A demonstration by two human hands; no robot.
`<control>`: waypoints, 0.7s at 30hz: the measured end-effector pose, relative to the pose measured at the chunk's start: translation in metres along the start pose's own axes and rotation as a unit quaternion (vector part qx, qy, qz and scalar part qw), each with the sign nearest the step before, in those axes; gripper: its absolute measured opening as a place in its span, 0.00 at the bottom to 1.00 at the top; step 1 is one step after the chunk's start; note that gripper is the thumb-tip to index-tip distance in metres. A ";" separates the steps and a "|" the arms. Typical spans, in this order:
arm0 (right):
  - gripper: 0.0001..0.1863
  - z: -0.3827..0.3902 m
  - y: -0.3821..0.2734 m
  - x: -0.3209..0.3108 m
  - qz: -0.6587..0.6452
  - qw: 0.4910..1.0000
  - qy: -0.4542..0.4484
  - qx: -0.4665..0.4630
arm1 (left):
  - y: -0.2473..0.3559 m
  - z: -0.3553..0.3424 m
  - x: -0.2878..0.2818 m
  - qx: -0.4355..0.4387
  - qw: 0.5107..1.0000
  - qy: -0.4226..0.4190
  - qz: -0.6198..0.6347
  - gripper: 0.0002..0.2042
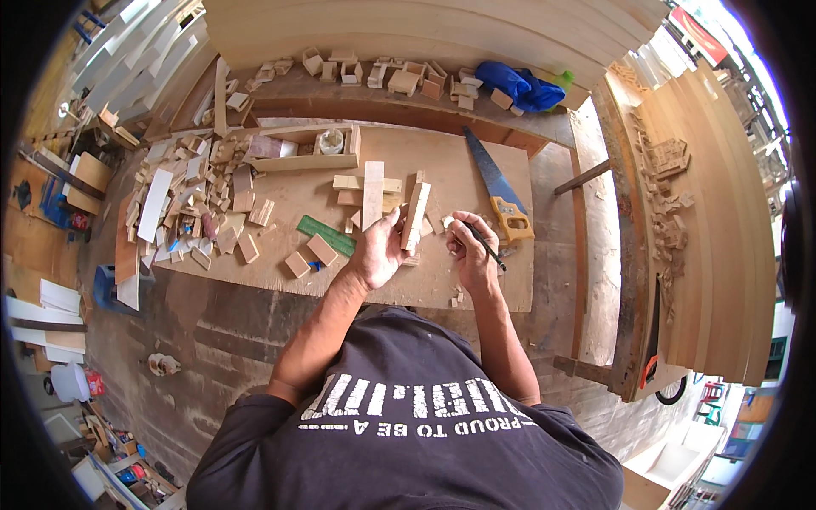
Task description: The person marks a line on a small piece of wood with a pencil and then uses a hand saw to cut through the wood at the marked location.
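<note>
My left hand (pixel 380 253) grips a narrow pale wooden block (pixel 416 208), beside a flat light strip (pixel 373 183). Just to its right, my right hand (pixel 470 255) holds a dark pencil (pixel 489 251); a small pale item at its fingertips is too small to make out. Beneath both hands is a plywood work board (pixel 501 289). Near my left hand lie a green plastic template (pixel 319 231), two small blocks (pixel 323 249) and some stacked offcuts (pixel 348 183). A handsaw (pixel 510 212) with a yellow handle lies right of my right hand.
An offcut pile (pixel 191 195) covers the board's left side. A wooden tray (pixel 340 157) with containers sits behind. Farther back, a shelf holds small pieces and a blue cloth (pixel 510 85). Tall panels (pixel 714 238) with another saw (pixel 651 340) stand at the right.
</note>
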State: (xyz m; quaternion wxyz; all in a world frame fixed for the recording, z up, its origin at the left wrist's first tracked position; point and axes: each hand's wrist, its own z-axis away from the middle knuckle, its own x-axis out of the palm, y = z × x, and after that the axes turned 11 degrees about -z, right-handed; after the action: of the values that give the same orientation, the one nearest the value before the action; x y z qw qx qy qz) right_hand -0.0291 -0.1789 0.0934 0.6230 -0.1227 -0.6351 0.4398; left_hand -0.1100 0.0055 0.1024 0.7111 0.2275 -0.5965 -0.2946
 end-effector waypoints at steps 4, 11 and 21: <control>0.12 0.003 0.014 -0.035 0.113 0.992 0.058 0.016 | 0.004 0.004 0.000 -0.002 1.000 0.014 0.002 0.24; 0.11 0.006 0.002 0.014 0.070 0.997 -0.023 -0.023 | 0.003 0.014 -0.001 -0.004 0.992 0.075 -0.100 0.20; 0.07 -0.027 -0.006 0.054 0.175 0.972 -0.145 -0.068 | 0.018 0.023 0.029 -0.049 0.968 0.145 -0.200 0.25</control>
State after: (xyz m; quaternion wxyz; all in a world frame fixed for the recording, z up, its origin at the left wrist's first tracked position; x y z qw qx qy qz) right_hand -0.0128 -0.1338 0.1300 0.4282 -0.2092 -0.7157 0.5105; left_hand -0.1262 -0.0008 0.1400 0.7269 0.3473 -0.4145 -0.4234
